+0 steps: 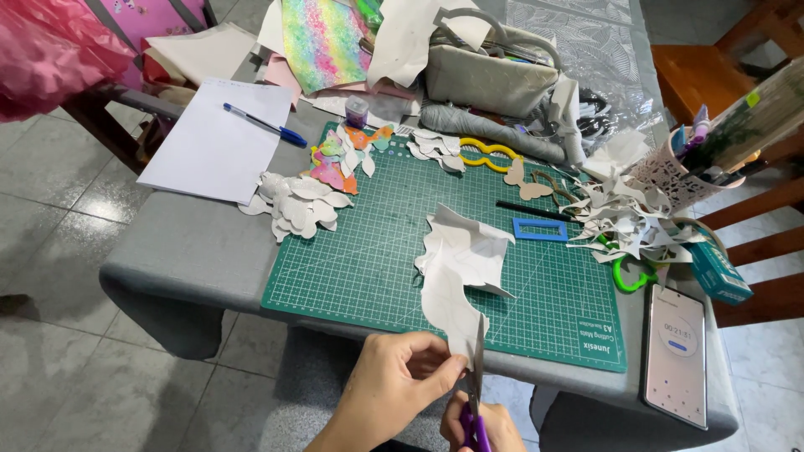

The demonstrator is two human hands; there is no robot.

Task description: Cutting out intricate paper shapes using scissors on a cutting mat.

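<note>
Purple-handled scissors [475,400] slice wavy-edged white paper [456,268]

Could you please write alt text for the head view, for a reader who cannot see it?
A left hand holds white paper while the right hand cuts it with purple scissors over a green cutting mat. Paper cutouts, scraps, a pen and a phone lie around.
</note>
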